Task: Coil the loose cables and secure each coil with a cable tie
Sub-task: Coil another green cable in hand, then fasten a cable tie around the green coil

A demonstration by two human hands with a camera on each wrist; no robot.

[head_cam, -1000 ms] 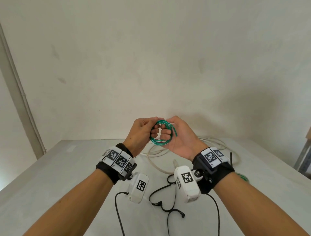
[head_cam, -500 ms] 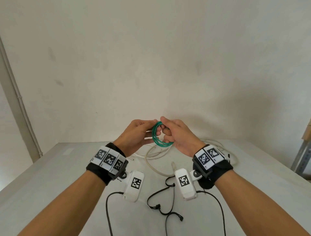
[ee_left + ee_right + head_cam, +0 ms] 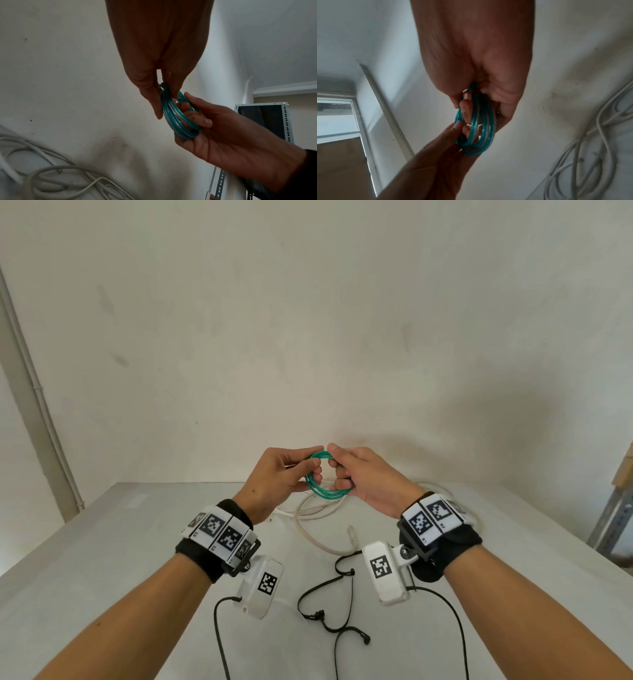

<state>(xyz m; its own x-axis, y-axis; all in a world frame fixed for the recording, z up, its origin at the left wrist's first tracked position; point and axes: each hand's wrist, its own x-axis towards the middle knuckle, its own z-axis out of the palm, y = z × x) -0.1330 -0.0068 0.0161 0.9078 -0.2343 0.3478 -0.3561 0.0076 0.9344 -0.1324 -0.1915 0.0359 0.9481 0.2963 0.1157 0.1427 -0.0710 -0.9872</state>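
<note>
A small coil of translucent green cable point(image 3: 327, 481) is pinched by both the left hand point(image 3: 281, 479) and right hand point(image 3: 368, 481), untied; a loose white cable point(image 3: 310, 529) awaits coiling at the desk's point(image 3: 102, 542) far edge.

Pale grey surface point(image 3: 102, 559) runs back to a white wall. Loose off-white cable point(image 3: 315, 529) lies in overlapping loops near the far edge, centre; one strand curves toward the camera and ends in a small plug point(image 3: 352, 534). Same off-white loops show in the left wrist view point(image 3: 51, 175) and right wrist view point(image 3: 590, 148). Nearer the camera, thin black cable ties point(image 3: 329, 604) lie bent and crossing on the surface, apart from the off-white cable. Far right part of the surface is hidden behind the arm.
</note>
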